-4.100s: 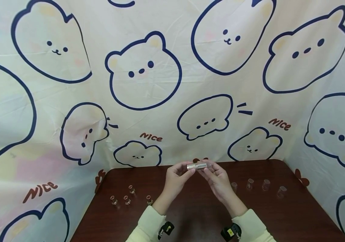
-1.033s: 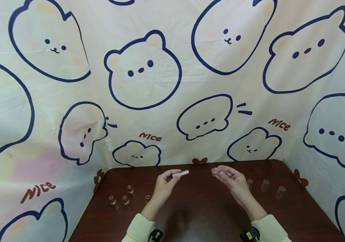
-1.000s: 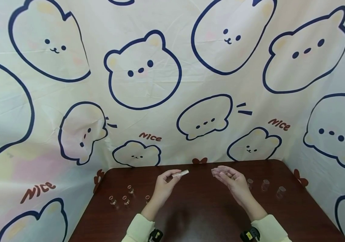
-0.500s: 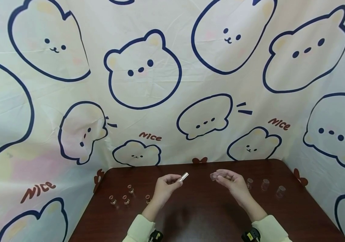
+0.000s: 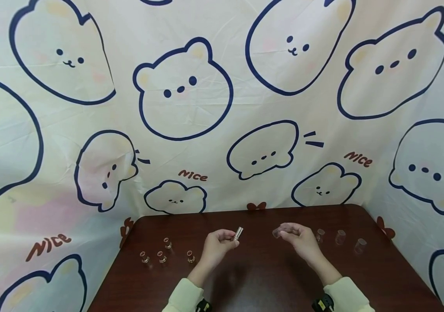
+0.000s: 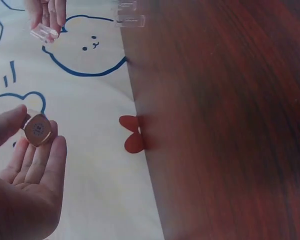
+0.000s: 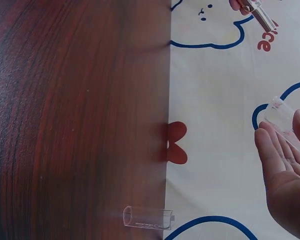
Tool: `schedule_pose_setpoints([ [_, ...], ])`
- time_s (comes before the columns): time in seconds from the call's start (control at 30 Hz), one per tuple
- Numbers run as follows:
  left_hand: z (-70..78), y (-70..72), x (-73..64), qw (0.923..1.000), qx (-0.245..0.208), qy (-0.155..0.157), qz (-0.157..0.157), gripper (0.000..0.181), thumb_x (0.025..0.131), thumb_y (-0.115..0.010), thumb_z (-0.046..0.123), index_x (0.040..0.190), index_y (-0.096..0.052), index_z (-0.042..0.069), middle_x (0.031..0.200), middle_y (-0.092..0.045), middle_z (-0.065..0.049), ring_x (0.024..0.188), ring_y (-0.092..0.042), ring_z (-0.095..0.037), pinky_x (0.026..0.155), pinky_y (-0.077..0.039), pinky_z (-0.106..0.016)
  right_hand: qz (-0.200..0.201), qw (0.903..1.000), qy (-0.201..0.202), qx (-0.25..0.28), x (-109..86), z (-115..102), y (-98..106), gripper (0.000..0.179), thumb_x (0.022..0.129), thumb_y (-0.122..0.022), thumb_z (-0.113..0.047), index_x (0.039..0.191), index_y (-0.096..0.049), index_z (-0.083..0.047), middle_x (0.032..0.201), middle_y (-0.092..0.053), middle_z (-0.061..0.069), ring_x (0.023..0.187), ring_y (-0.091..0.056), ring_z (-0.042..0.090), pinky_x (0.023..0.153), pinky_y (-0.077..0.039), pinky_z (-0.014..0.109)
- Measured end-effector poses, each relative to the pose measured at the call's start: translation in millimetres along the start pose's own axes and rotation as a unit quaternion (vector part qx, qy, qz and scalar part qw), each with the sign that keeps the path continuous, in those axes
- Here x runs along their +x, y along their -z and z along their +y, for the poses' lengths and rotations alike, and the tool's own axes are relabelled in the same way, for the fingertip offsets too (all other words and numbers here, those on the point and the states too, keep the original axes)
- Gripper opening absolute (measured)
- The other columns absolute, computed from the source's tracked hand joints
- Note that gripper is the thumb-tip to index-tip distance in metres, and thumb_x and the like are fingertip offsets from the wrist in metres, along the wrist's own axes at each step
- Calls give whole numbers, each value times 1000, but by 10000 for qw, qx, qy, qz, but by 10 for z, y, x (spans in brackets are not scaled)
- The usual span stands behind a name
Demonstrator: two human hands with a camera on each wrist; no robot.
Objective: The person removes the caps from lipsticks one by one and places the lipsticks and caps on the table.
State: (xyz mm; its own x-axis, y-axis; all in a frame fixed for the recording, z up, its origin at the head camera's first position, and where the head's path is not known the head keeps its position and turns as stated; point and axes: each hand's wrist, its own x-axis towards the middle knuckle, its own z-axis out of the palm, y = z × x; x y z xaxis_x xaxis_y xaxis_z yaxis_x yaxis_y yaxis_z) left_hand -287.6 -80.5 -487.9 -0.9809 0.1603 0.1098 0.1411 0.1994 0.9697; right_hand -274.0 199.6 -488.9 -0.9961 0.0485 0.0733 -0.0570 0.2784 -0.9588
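Observation:
In the head view my left hand (image 5: 215, 249) pinches a slim shiny lipstick tube (image 5: 238, 234) between thumb and fingers, its upper end leaning right. The left wrist camera faces the round gold-coloured base (image 6: 38, 131) of that tube, with a small printed label on it. Opposite, my right hand (image 5: 301, 242) holds a clear lipstick cap (image 5: 277, 232) by thumb and fingertips. The right wrist view shows this transparent cap (image 7: 280, 117) tilted over the fingers. A gap separates tube and cap, and both are held above the dark table (image 5: 260, 277).
Several small gold-rimmed lipstick parts (image 5: 161, 257) stand on the table at the left. At the right, 3 clear caps (image 5: 340, 237) are upright in a row. Behind the table's far edge hangs a pale cloth (image 5: 183, 160) with bear drawings.
About four seconds ago both hands held the tube together; now they are apart, the clear cap in the right. Over the last second both hands sank slightly and the tube turned more upright.

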Motion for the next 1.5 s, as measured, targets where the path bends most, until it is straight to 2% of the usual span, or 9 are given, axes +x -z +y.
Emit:
schedule_pose_setpoints([
  [0.17,-59,-48,9,9998,208,-62,-13,21,82,-75,1,103,-71,-2,88,-69,-6,78,-67,-16,66,-55,-28,140,9988,23,-472,26,65,-26,26,91,-69,-20,113,-69,-6,102,-70,6,99,-65,23,85,-52,41],
  [0.33,-110,-79,22,9993,366,-84,-25,23,83,-74,-1,105,-72,-2,89,-70,-6,79,-65,-15,65,-54,-27,191,9938,282,-1057,66,161,-73,19,89,-71,-14,106,-70,-5,97,-70,4,94,-67,23,78,-54,39],
  [0.57,-221,-126,61,9993,364,-62,106,21,80,-75,-2,101,-72,-3,86,-69,-5,75,-64,-13,62,-53,-26,148,9861,459,-1592,84,236,-148,21,88,-72,-9,107,-70,-2,100,-70,7,90,-67,23,72,-55,38],
  [0.87,-428,-204,111,9992,211,-107,333,19,75,-76,-7,92,-69,-6,80,-67,-7,73,-66,-14,61,-54,-26,-23,9801,635,-1883,89,302,-247,16,85,-72,-4,101,-71,-1,94,-70,6,83,-67,20,67,-55,36],
  [0.97,-467,-233,123,9991,172,-66,391,20,73,-77,-9,90,-67,-7,80,-67,-8,74,-67,-16,62,-54,-26,-85,9767,543,-2076,109,354,-265,14,86,-73,-5,99,-72,-3,92,-70,5,78,-64,17,66,-54,36],
  [1.27,-562,-281,147,9965,576,72,604,20,72,-80,-6,86,-67,-1,77,-66,-6,72,-65,-18,64,-53,-30,-138,9691,528,-2406,144,488,-305,12,84,-75,-7,95,-72,-5,87,-68,2,77,-64,16,66,-53,38],
  [1.5,-687,-312,196,9930,849,-46,818,21,69,-82,-4,83,-68,3,76,-67,-3,71,-63,-16,68,-51,-31,-115,9691,475,-2417,193,563,-318,12,82,-76,-5,93,-71,-4,86,-67,2,74,-64,15,64,-53,36],
])
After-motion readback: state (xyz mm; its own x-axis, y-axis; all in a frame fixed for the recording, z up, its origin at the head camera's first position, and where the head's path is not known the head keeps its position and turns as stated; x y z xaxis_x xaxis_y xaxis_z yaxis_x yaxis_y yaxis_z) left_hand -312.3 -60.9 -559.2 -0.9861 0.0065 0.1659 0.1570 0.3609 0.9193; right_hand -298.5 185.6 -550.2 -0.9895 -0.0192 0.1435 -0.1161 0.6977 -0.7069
